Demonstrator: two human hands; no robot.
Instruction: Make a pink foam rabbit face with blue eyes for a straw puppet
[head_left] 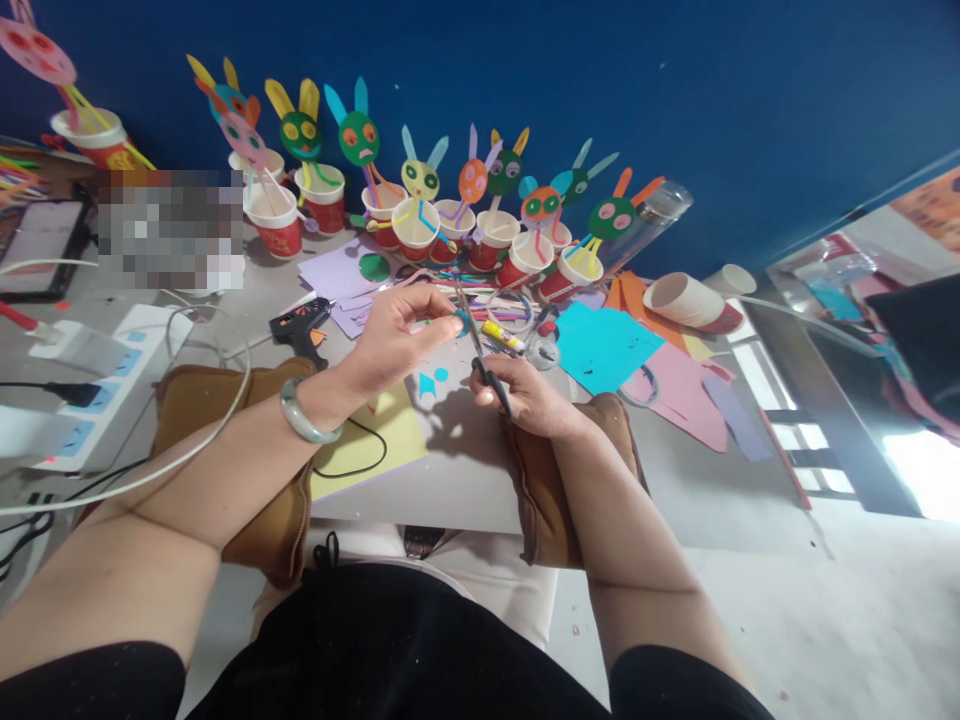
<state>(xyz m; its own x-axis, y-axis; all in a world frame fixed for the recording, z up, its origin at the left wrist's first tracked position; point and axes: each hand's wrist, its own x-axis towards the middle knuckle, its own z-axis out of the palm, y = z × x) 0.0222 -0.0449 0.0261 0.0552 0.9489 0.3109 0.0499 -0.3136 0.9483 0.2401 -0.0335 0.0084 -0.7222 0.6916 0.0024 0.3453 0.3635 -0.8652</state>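
Scissors in the right hand, little blue paper bit in the left, over a craft-covered grey table (469, 495).

So, biggest stuff first: the turquoise sheet (609, 345) lies right of the hands, and the yellow sheet (390, 435) is partly under the left forearm. Left hand (397, 335) has thumb and fingertips pinched narrow on the blue piece; right hand (521, 392) has its fingers curled round the black handles. The scissors (487, 372) are up above the table, long axis slanting steeply, handles low and toward the wearer, blades aimed away and a bit left. The small blue piece (463, 321) sits right by the blades; too small to tell its long axis.
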